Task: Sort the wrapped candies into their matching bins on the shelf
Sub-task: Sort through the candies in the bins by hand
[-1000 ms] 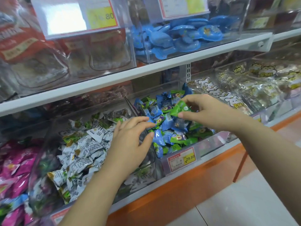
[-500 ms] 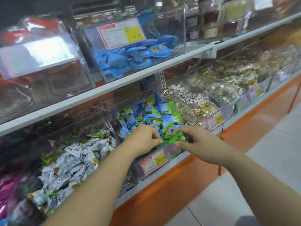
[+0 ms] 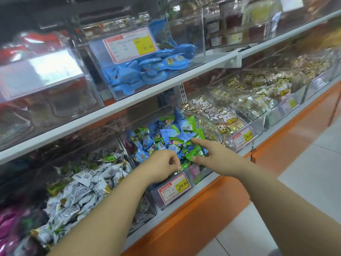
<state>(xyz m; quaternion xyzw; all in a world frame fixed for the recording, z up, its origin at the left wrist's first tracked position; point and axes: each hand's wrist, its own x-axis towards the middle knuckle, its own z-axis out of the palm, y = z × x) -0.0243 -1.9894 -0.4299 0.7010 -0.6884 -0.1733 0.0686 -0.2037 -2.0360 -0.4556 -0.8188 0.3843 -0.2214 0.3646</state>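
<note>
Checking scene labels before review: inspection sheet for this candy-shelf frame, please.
Surface: white shelf boards carrying clear bins.
Job's things: green wrapped candy held over the blue-and-green candy bin; white-wrapped candies fill the bin to its left.
Clutter: nothing seen.
Grippers: right hand pinches the green wrapped candy between thumb and forefinger; left hand is at the same bin's front, fingers curled, and whether it holds anything is unclear.
Cables: nothing seen.
Surroundings: blue packs in an upper bin, bear-print packs to the right, orange base panel, tiled floor.
</note>
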